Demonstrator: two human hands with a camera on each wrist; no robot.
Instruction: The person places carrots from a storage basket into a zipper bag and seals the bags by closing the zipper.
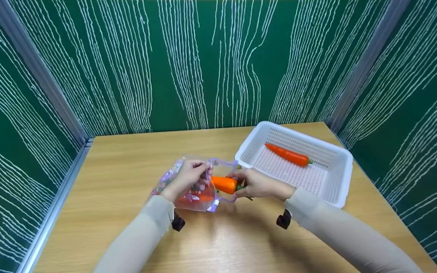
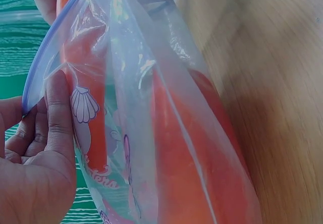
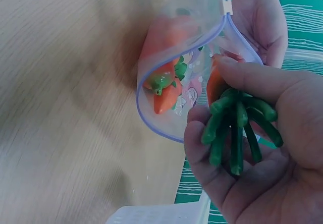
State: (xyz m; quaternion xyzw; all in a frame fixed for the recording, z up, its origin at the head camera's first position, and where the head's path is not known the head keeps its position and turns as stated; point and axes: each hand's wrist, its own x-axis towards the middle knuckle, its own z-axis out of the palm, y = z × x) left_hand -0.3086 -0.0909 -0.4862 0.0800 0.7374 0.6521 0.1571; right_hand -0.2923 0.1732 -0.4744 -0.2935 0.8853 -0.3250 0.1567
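My left hand point(image 1: 190, 176) pinches the rim of a clear zip bag point(image 2: 136, 82) with a purple edge and printed shells. The bag's mouth gapes toward the right. In my right hand point(image 1: 256, 183) is an orange toy carrot point(image 1: 224, 184), gripped near its green stalks point(image 3: 237, 125). Its tapered end is inside the bag mouth, and the left wrist view shows its long body behind the printed film. Deeper in the bag lie several red and orange vegetables, among them a red one with a green cap point(image 3: 160, 80). The film partly blurs them.
A white perforated basket point(image 1: 345, 174) stands to the right on the wooden table point(image 1: 127, 151), with a red chili pepper point(image 1: 288, 155) lying in it. Green walls point(image 1: 211, 76) with white wavy lines enclose the table at the back and sides.
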